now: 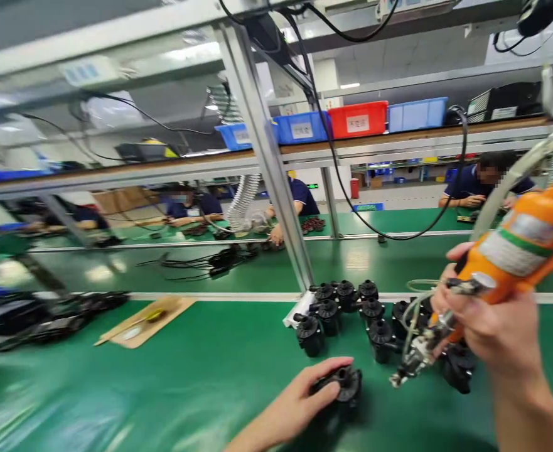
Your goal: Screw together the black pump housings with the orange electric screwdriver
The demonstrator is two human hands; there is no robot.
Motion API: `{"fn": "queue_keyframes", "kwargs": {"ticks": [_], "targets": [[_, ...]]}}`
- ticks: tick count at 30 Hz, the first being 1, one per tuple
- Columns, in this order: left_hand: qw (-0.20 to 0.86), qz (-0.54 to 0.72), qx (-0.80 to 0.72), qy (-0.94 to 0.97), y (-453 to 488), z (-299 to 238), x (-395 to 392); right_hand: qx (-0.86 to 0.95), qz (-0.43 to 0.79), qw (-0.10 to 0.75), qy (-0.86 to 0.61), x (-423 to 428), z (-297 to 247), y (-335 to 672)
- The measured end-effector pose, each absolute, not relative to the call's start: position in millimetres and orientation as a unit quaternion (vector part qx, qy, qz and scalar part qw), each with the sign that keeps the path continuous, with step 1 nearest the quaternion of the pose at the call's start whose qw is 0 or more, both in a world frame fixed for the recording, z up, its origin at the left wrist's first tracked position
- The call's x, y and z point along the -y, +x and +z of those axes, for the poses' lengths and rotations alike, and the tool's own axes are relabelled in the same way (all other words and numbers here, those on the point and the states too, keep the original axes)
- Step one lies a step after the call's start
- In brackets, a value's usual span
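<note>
My left hand (304, 392) has its thumb and fingers closed round a small black pump (349, 384), which stands upright on the green bench mat. In my right hand (497, 320) is an orange dispensing gun (516, 248), gripped around its body and tilted. Its metal nozzle (401, 375) points down and left, to the right of the held pump and apart from it. Several more black pumps (329, 316) stand in a loose group behind my hands, and the gun hides part of this group. A thick clear hose (502, 188) runs up from the gun.
A cardboard sheet (151, 321) with a yellow item lies left on the mat; black parts (36, 320) lie farther left. A metal post (276, 163) rises behind the pumps. Blue and red bins (358, 119) line the shelf. A black cable (339, 163) hangs down. Co-workers sit opposite.
</note>
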State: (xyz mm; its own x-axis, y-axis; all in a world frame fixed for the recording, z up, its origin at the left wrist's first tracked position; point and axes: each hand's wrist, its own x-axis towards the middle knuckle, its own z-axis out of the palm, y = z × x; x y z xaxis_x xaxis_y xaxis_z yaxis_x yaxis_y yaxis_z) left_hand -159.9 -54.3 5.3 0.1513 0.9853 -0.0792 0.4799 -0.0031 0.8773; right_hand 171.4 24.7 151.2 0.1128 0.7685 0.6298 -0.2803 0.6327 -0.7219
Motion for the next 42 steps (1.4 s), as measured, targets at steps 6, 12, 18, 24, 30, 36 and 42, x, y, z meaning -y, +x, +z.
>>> {"fn": "queue_keyframes", "kwargs": {"ticks": [6, 12, 18, 24, 30, 36, 42], "targets": [[0.396, 0.331, -0.491, 0.701, -103.6, -29.4, 14.9, 0.529, 0.363, 0.727, -0.245, -29.8, 154.4, 142.2], [0.401, 0.339, -0.514, 0.679, -110.0, -44.2, 15.8, 0.522, 0.387, 0.720, -0.242, -33.4, 155.6, 135.1], [0.407, 0.341, -0.501, 0.683, -105.8, -39.6, 17.9, 0.522, 0.403, 0.718, -0.222, -34.5, 153.5, 132.2], [0.403, 0.334, -0.497, 0.692, -103.3, -33.6, 17.3, 0.552, 0.393, 0.706, -0.207, -30.4, 150.7, 129.5], [0.393, 0.350, -0.462, 0.714, -98.5, -27.1, 17.1, 0.589, 0.339, 0.686, -0.261, -32.7, 151.0, 104.8], [0.381, 0.359, -0.475, 0.707, -99.0, -35.2, 16.6, 0.594, 0.341, 0.681, -0.261, -28.8, 144.8, 97.8], [0.371, 0.362, -0.518, 0.680, -108.1, -62.2, 15.0, 0.564, 0.382, 0.685, -0.260, -31.4, 148.6, 100.7]]}}
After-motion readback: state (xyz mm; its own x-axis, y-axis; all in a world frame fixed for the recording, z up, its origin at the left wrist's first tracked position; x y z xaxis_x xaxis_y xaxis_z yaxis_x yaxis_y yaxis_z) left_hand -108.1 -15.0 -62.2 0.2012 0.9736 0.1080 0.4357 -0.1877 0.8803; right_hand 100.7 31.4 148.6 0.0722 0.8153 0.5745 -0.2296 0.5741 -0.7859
